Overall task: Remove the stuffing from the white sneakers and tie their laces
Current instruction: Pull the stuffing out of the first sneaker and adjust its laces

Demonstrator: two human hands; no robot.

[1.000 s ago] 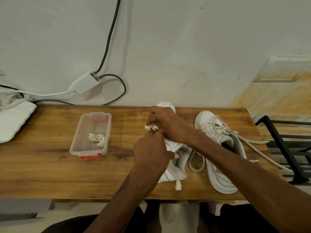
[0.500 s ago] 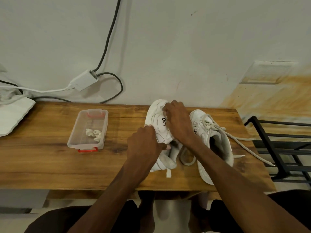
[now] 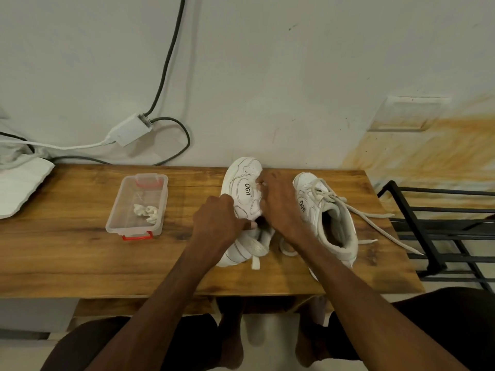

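Two white sneakers lie on the wooden table (image 3: pixel 80 258). The left sneaker (image 3: pixel 243 188) is tipped onto its side, toe toward the wall. My left hand (image 3: pixel 217 223) grips its side near the opening. My right hand (image 3: pixel 281 204) lies over its top, fingers curled at the lace area, where a bit of white shows at the fingertips; whether that is lace or stuffing I cannot tell. The right sneaker (image 3: pixel 329 212) stands upright beside it, its opening showing no stuffing and its laces (image 3: pixel 375 223) loose, trailing to the table's right edge.
A clear plastic box (image 3: pixel 117 210) with red clips stands left of the shoes and holds crumpled white stuffing (image 3: pixel 146 211). A white adapter (image 3: pixel 128 129) and cables hang on the wall. A black metal rack (image 3: pixel 439 228) stands right of the table. White cloth (image 3: pixel 18 183) lies far left.
The left sneaker has been rolled onto its side, its logo now facing up. My right hand shifted from its left side to its top. The camera has pulled back slightly.
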